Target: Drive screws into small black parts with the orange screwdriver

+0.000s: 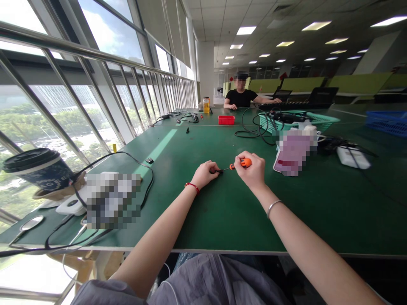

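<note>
My right hand [252, 169] is wrapped round the orange and black handle of a screwdriver [245, 162]. The thin shaft points left, and its tip meets a small black part [220, 171]. That part is pinched in the fingers of my left hand [206, 174], low over the green table [190, 212]. Most of the black part is covered by my fingers, so its exact kind cannot be made out. A red cord circles my left wrist and a silver bangle my right.
At left stand a lidded paper cup [40, 171], a white device [71, 205] and black cables. A pink phone [291, 154], a green basket [318, 123] with cables and a white adapter [352, 157] lie to the right. Farther back are a red tray [226, 120] and a seated person [241, 97].
</note>
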Tool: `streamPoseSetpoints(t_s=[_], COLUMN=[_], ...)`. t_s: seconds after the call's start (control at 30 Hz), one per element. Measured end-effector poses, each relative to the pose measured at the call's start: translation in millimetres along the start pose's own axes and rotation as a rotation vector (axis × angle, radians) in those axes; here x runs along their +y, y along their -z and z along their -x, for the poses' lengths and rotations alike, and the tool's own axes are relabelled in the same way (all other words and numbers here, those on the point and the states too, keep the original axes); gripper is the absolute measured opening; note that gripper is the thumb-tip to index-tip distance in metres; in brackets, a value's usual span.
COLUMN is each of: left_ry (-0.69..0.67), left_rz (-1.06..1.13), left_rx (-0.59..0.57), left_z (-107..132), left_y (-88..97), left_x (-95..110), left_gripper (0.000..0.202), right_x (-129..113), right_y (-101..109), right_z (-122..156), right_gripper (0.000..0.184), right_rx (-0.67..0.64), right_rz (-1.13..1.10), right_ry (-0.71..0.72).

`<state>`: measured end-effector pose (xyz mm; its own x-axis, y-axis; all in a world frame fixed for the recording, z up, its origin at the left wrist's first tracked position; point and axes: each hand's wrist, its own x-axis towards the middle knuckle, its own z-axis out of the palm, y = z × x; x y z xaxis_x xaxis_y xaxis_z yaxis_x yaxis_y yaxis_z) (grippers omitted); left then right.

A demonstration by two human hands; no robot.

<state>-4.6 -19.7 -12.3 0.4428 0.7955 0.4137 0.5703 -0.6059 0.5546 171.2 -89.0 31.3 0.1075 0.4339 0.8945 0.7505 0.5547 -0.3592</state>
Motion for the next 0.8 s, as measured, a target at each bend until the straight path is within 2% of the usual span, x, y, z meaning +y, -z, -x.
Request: streamPoseSetpoints(t_s=[0.27,0.67,0.8], left_ry=[0.002,-0.024,-0.032], left_rz=[0.004,0.006,0.018], left_rx=[-0.005,-0.012,-0.015], left_z=[0.0,0.1,0.5], left_y=[0.6,0.4,0.6], left_x=[1.6,-1.6,-1.4], left_gripper=[0.005,0.004,0.005], right_x=[1.7,0.9,0.4], right_y=[-0.3,-0.7,-0.1], right_z=[0.2,1.0,1.3], right_gripper=[0.020,0.019,0.010], right_rx=[-0.008,-0.021,-0.034], right_rz=[0.024,0.026,0.000], right_ry=[-0.031,0.000,-0.025])
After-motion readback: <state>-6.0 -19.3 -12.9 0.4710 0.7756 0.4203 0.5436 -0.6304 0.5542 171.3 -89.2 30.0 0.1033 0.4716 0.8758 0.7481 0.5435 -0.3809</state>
